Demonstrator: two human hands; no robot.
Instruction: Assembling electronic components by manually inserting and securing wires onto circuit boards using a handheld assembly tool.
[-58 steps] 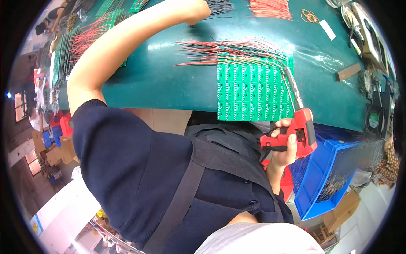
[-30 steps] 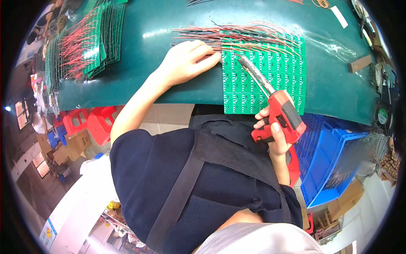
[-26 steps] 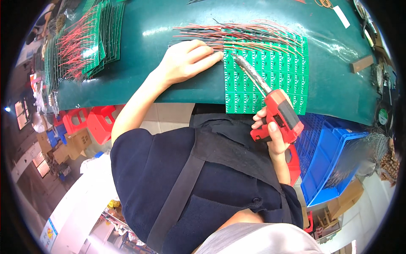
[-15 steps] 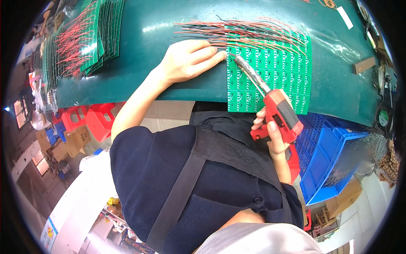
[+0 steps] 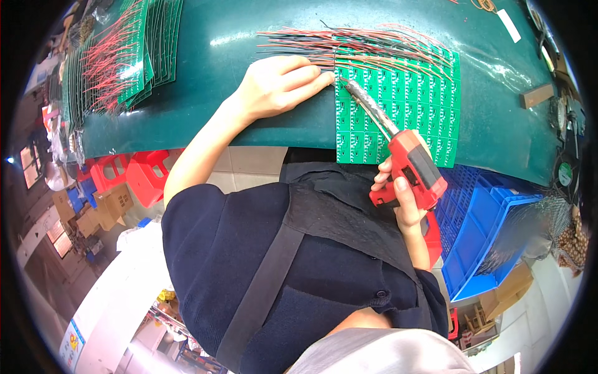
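Observation:
A green circuit board panel [image 5: 395, 134], divided into rows of small boards, lies at the table's front edge. Red and black wires [image 5: 299, 45] spread across its far side and out past its left edge. My left hand [image 5: 280, 88] rests beside that edge, thumb and forefinger pinched together on what looks like a thin wire, mostly hidden by the fingertips. In my right hand [image 5: 405, 187] is a red and black pistol-shaped soldering iron [image 5: 414, 165], gripped by its handle. Its tip touches or hovers just over the panel's upper left, close to my left fingertips; contact is unclear.
Several more panels with red wires [image 5: 134, 62] stand stacked at the table's far left. A small brown block [image 5: 536, 96] and a white strip [image 5: 508, 25] lie to the right. Below the table are a blue crate [image 5: 483, 230] and red stools [image 5: 148, 177].
The panel and its wires have shifted very slightly. Both hands and the soldering iron stay almost in place, with the tip still by my left fingertips.

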